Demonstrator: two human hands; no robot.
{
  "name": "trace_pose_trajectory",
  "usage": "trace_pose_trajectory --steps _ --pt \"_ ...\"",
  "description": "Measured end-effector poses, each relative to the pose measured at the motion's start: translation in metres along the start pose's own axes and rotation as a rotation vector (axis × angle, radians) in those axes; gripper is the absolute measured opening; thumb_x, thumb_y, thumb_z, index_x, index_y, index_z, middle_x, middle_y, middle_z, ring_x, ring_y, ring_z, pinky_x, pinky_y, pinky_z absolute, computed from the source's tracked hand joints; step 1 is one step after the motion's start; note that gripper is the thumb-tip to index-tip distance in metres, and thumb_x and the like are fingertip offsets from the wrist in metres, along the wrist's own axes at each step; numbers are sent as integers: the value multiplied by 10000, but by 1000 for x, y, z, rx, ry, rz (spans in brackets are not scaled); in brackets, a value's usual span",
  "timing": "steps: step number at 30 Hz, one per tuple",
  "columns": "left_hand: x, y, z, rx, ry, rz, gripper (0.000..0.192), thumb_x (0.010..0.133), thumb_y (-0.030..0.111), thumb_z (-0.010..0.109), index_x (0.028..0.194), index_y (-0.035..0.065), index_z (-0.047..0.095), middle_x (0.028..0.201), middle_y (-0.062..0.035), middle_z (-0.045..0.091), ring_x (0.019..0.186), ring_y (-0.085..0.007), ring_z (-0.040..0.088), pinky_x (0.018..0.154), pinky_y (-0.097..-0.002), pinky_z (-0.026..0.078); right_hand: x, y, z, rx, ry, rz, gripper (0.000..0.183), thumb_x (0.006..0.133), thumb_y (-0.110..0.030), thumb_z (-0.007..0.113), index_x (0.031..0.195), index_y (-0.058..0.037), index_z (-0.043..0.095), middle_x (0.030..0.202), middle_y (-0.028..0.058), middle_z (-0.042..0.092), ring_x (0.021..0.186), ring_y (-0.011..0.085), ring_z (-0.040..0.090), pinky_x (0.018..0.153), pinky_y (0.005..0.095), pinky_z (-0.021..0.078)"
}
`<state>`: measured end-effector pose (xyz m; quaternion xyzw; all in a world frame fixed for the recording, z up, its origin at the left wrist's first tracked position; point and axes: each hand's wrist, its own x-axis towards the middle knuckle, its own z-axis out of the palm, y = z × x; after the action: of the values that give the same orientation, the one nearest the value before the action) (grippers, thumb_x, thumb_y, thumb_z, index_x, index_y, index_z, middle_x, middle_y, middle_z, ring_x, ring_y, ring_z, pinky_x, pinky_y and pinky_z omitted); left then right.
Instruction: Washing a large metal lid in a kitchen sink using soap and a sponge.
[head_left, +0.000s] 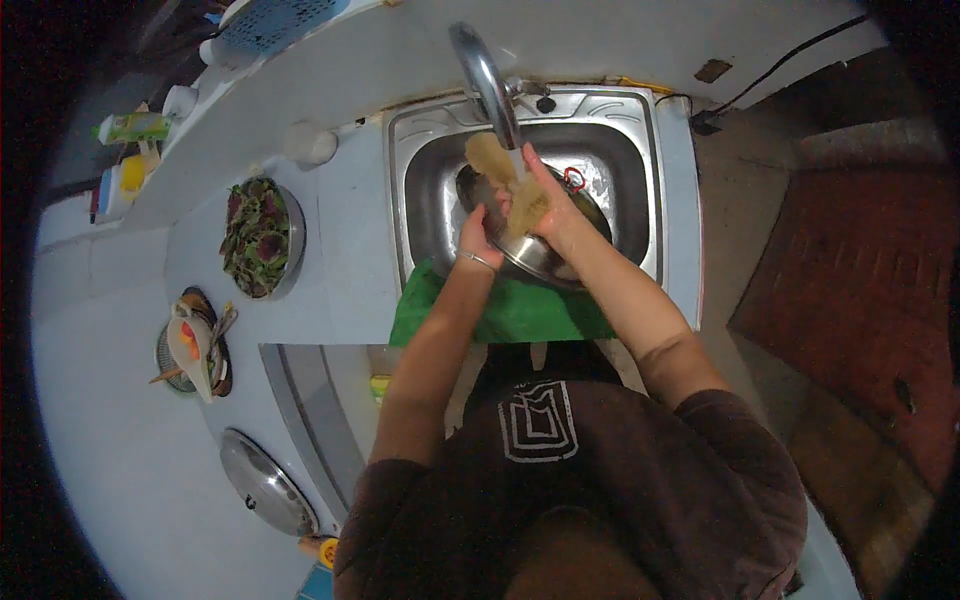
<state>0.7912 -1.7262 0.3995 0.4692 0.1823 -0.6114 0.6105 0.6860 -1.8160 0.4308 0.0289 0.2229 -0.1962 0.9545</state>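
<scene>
A tan, fibrous loofah-like scrubber (529, 208) is in my right hand (553, 201), below the chrome faucet (489, 79). Water appears to run from the spout onto it. Close by on the left, my left hand (480, 238) has its fingertips at the scrubber's side; whether it grips is partly hidden. A thin bracelet (477, 259) circles the left wrist. Under both hands, a round metal bowl (536, 259) sits tilted in the steel sink (628, 217). Near its far right rim lies a small red loop (574, 178).
A green cloth (517, 319) hangs over the sink's front edge. To the left stand a bowl of leafy greens (259, 240), a white ladle (189, 341) over a basket, and a metal lid (262, 480). A dark cable (780, 64) runs along the right wall.
</scene>
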Motion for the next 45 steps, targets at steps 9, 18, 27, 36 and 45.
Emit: trace_pose_trajectory --steps 9,18,27,36,45 --pt "-9 7 0 -19 11 -9 261 892 213 397 1075 56 498 1029 -93 567 999 -278 527 884 -463 406 23 2 20 -106 229 -237 205 822 -266 539 872 -67 535 721 82 559 654 260 576 548 392 482" --pt "-20 -5 58 -2 -171 41 262 892 179 375 1073 46 509 1072 -87 560 1005 -234 533 877 -369 428 6 -27 27 -401 -12 -453 269 789 -74 499 1058 -82 512 980 87 572 866 219 571 727 367 487" --pt "-7 -17 66 -38 -205 36 243 870 170 457 1078 56 511 1056 -71 567 972 -208 544 854 -349 447 28 -41 21 -257 -12 -444 119 826 -159 575 910 -76 573 755 28 533 660 151 523 563 297 434" --pt "-13 -14 54 -26 -281 57 279 860 201 519 1109 74 503 1079 -61 567 988 -212 548 857 -357 454 20 -18 45 -1498 577 -1010 189 805 -185 563 867 -8 539 722 72 553 718 212 564 643 311 450" --pt "-2 -7 36 -48 -143 -7 213 848 134 493 1029 27 522 989 -95 594 941 -250 566 842 -372 458 -33 -71 3 -985 269 -732 432 771 -215 650 1124 -34 479 972 86 567 887 166 547 777 278 443"
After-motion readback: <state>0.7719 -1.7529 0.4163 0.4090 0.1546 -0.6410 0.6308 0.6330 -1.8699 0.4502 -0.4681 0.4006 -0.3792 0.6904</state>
